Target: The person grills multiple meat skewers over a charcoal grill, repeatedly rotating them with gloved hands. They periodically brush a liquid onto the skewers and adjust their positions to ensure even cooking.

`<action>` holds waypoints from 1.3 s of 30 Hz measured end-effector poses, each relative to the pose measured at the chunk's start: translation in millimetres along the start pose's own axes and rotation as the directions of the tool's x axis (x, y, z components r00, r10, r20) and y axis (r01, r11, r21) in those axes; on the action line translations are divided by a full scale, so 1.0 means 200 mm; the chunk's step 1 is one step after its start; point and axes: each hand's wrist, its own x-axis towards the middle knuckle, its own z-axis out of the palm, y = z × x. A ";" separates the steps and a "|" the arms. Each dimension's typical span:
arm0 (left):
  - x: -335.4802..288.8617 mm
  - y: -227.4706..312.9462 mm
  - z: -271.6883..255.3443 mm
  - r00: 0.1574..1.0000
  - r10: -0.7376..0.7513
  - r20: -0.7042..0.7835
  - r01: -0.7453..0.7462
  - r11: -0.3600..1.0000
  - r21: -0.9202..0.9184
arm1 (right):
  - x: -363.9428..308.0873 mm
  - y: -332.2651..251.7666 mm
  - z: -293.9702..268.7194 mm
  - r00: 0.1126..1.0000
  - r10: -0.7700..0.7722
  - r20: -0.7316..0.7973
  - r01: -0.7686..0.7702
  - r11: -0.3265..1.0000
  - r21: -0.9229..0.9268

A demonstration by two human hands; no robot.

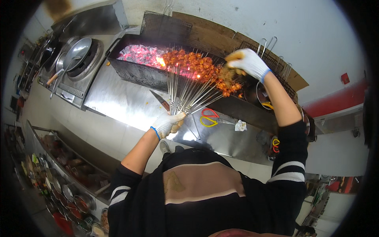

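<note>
My left hand [169, 125], in a white knit glove with a blue cuff, is wrapped round the ends of a fanned bunch of metal skewers [193, 94]. Chunks of reddish-orange meat [191, 63] on them lie over the charcoal grill [138, 75]. Above the right end of the meat is my right hand [244, 65], in a matching glove with orange-stained fingertips. Its fingers are curled together, and a blurred brown powder [227, 76] shows just below them. Small flames rise beside the meat. The meat's far ends merge together, so single skewers cannot be told apart there.
Glowing coals [138, 54] fill the grill's left end. On the steel counter [118, 94] lie a knife [160, 99], scissors [215, 118] with red and yellow handles and a crumpled tissue [241, 125]. A wok [79, 49] sits on the left burner. Wire racks [166, 27] lean behind the grill.
</note>
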 end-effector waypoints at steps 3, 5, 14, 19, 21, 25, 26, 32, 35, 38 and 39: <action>0.01 -0.01 0.01 0.995 0.069 -0.070 -0.061 0.991 0.115 | 0.29 -0.25 0.13 0.984 -0.181 0.002 0.178 0.966 -0.186; 0.01 -0.01 0.02 0.985 0.119 -0.122 -0.089 0.970 0.228 | 0.42 -0.38 0.17 0.970 -0.242 -0.030 0.228 0.942 -0.247; -0.02 -0.01 0.11 0.885 0.400 -0.239 -0.282 0.868 0.409 | 0.22 -0.27 0.00 0.992 0.064 0.108 -0.022 0.936 -0.351; 0.02 -0.03 0.12 0.813 0.519 -0.264 -0.308 0.767 0.563 | 0.25 -0.14 0.07 0.981 -0.188 -0.053 0.184 0.980 -0.080; 0.03 -0.03 0.13 0.676 0.711 -0.196 -0.434 0.598 0.674 | 0.23 -0.10 0.06 0.985 -0.120 -0.125 0.098 0.980 -0.173; 0.04 -0.02 0.16 0.465 0.883 -0.063 -0.132 0.140 0.981 | 0.00 0.13 0.04 0.992 -0.129 -0.007 0.129 0.992 0.000; 0.04 -0.01 0.18 0.517 0.850 -0.105 -0.088 0.175 0.981 | -0.07 0.21 -0.01 0.983 -0.155 -0.099 0.169 0.974 0.151; 0.00 0.01 0.28 0.660 0.685 -0.309 0.354 0.079 0.932 | -0.64 0.87 -0.37 0.853 0.270 -0.448 0.089 0.769 0.633; 0.01 0.02 0.33 0.640 0.632 -0.438 0.525 0.057 0.849 | -1.05 1.31 -0.58 0.706 0.380 -0.597 0.019 0.833 0.553; 0.04 0.04 0.37 0.629 0.668 -0.397 0.632 -0.144 0.761 | -1.39 1.71 -0.69 0.560 0.461 -0.689 -0.164 0.876 0.453; 0.04 0.03 0.38 0.638 0.680 -0.362 0.624 -0.181 0.760 | -1.44 1.82 -0.70 0.552 0.503 -0.665 -0.191 0.853 0.486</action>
